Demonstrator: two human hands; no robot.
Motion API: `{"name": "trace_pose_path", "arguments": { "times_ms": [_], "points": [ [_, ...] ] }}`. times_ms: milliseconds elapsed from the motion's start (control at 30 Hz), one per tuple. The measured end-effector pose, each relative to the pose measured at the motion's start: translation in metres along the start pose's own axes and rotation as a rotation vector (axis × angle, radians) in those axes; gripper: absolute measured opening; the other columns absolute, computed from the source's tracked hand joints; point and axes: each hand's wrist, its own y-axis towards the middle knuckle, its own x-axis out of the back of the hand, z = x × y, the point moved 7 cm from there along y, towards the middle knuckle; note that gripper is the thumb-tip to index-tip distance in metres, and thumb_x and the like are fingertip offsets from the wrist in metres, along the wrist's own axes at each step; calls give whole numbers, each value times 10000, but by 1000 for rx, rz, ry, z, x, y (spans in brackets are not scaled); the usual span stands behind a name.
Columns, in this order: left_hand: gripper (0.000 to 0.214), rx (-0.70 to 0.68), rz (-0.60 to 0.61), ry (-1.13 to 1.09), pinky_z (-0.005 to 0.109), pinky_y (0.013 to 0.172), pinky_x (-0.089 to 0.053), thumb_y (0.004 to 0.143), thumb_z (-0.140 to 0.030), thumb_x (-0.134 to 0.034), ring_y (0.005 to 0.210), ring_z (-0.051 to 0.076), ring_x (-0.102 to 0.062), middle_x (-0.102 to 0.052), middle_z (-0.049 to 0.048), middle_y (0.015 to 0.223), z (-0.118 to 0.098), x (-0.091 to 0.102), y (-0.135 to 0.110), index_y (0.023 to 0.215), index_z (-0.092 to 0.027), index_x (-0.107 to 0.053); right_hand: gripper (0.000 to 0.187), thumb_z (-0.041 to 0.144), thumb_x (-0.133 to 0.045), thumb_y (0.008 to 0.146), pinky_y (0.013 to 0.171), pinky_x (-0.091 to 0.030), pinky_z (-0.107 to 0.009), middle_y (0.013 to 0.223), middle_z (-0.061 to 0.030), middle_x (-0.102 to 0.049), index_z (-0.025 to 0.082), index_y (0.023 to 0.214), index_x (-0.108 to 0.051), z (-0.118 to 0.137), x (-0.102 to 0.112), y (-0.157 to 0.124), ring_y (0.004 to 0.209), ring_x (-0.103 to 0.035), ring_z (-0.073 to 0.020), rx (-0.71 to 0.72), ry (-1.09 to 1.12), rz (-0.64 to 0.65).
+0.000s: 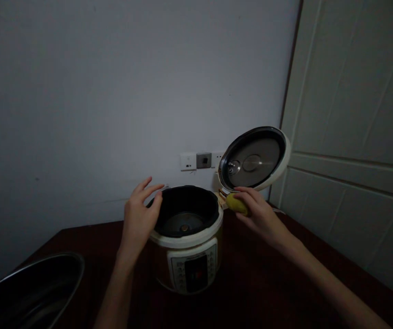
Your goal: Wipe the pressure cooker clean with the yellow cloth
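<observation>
A white and brown electric pressure cooker (186, 256) stands in front of me, its lid (258, 160) swung up to the right. The dark inside of its body shows, with a small round piece at the middle of the bottom. My left hand (141, 205) is at the cooker's left rim, fingers spread apart, with nothing in it; whether it touches the rim I cannot tell. In my right hand (254, 208) is a yellow-green sponge (236, 204), held beside the hinge below the lid.
A large dark pan or basin (76, 265) with a shiny rim lies at the lower left. Behind the cooker, wall sockets (188, 161) sit on the pale wall. A panelled white door or cabinet (347, 183) borders the dark red table (268, 283) on the right.
</observation>
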Motion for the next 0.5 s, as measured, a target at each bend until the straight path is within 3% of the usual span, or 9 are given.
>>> {"name": "trace_pose_path", "arguments": {
  "times_ms": [100,167,300,500],
  "points": [
    [276,89,-24,75,443,1042,-398,784,-268,-530,1160,266,-567,-601,128,1259,48,-2,-4,941,-154,-728,449,40,-492,786,981,-443,-479,1337,-158,-427,199,1206,-489,-8,-24,6,1222,-462,-276,54,-65,115],
    [304,113,-21,120,443,1038,-401,780,-269,-512,1168,280,-560,-593,143,1266,68,-6,-4,957,-143,-725,486,8,-446,789,955,-468,-463,1368,-173,-389,192,1238,-472,-11,-35,12,1211,-480,-272,75,-103,182],
    [385,104,-1,210,456,1043,-385,781,-244,-448,1212,298,-521,-561,177,1295,87,-15,-3,1044,-111,-697,501,-7,-396,807,888,-509,-443,1303,-197,-459,146,1284,-426,-13,-44,21,1089,-569,-256,57,-155,292],
    [451,133,21,238,461,1062,-351,833,-322,-391,1252,299,-477,-555,193,1294,105,-31,-6,1127,-82,-634,401,-9,-414,805,878,-511,-441,1146,-202,-596,95,1181,-505,-5,-38,11,1040,-599,-254,66,-111,359]
  ]
}}
